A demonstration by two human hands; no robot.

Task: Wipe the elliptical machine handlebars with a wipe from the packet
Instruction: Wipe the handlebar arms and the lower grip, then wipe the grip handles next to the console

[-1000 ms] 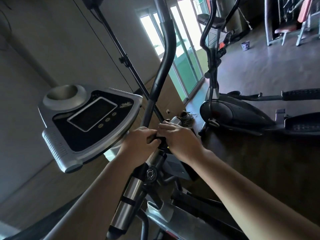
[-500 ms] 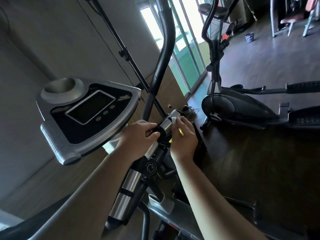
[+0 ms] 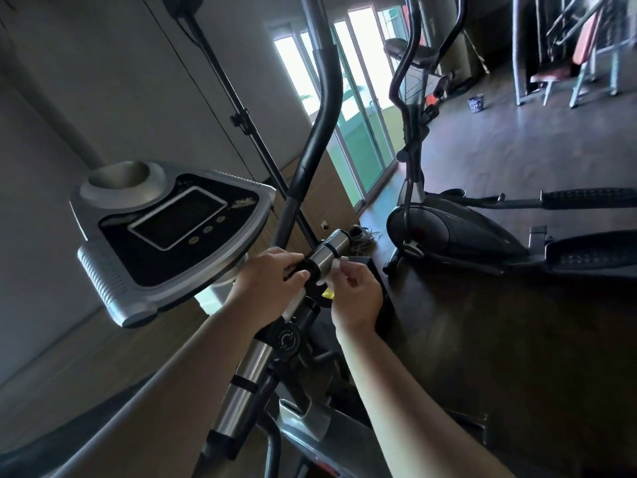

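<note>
Left grip curls round the black collar of the handlebar. Right grip pinches a white wipe between thumb and fingertips, right against the bar's silver end. On the dark floor to the right stands a second elliptical. A tilted console sits just left of the left grip. Something yellow shows below the bar, between both grips; whether it is the packet, I cannot tell.

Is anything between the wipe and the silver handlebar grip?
Nothing visible. The right hand pinches the wipe right beside the silver grip. The left hand grips the black collar below it, not between them.
</note>
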